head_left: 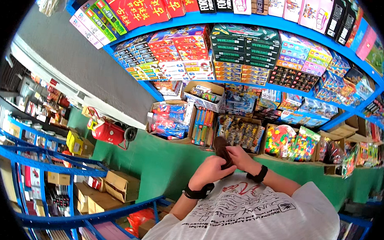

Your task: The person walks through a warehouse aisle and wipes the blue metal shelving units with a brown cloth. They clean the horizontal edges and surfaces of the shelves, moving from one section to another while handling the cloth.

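Note:
In front of my white shirt, both hands come together on a dark brown, long, soft-looking thing (221,148); its exact kind I cannot make out. My left hand (210,171) is closed around its lower part, with the fingers curled in. From the other side, my right hand (243,160) grips its side, touching the brown surface near the left fingertips. Each wrist wears a black band. The thing's upper end sticks up past my hands, in front of an open carton of packaged toys (239,131); my fingers hide its lower end.
Ahead stand blue shelves (179,21) stacked with colourful toy boxes. Cartons on the green floor (156,161) hold bags of bright plastic pieces (280,140). At left are a red wheeled tank machine (109,128), open cardboard boxes (121,186) and another blue rack (49,158).

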{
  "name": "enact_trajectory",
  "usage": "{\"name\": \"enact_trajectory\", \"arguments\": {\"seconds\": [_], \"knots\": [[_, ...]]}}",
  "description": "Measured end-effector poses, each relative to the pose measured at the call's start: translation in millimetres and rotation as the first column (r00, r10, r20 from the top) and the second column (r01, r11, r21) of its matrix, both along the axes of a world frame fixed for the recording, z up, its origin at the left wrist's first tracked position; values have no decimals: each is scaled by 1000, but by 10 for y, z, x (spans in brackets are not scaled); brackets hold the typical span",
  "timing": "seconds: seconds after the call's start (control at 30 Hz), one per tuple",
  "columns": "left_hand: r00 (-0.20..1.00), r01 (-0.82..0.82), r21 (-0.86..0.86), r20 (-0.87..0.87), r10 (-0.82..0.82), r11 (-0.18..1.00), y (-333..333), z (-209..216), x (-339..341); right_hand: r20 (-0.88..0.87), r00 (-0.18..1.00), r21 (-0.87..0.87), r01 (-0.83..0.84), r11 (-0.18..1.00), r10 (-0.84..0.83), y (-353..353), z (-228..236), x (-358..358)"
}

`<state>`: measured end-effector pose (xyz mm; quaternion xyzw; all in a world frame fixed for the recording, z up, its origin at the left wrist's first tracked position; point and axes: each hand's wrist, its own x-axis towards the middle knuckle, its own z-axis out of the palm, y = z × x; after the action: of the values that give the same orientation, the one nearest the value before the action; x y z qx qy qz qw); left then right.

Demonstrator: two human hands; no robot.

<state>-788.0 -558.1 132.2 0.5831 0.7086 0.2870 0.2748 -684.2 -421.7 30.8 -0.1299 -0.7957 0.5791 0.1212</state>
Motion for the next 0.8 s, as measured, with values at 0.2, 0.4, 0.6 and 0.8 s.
{"name": "enact_trajectory", "arguments": {"seconds": [0.2, 0.4, 0.6, 0.8], "knots": [[992, 48, -52, 121, -42, 997, -404, -89, -426, 25, 998, -36, 58, 998, -57, -425, 222, -230], [980, 33, -84, 200, -15, 996, -593, -174, -697, 55, 970, -303, 243, 921, -237, -493, 488, -271], [991, -85, -116, 95, 96, 990, -687, -248, -904, 65, 969, -482, 240, 842, -239, -363, 551, -280], [979, -175, 34, 108, 170, 984, -997, -297, -775, -36, 987, -412, 128, 902, -157, -491, 561, -414]]}}
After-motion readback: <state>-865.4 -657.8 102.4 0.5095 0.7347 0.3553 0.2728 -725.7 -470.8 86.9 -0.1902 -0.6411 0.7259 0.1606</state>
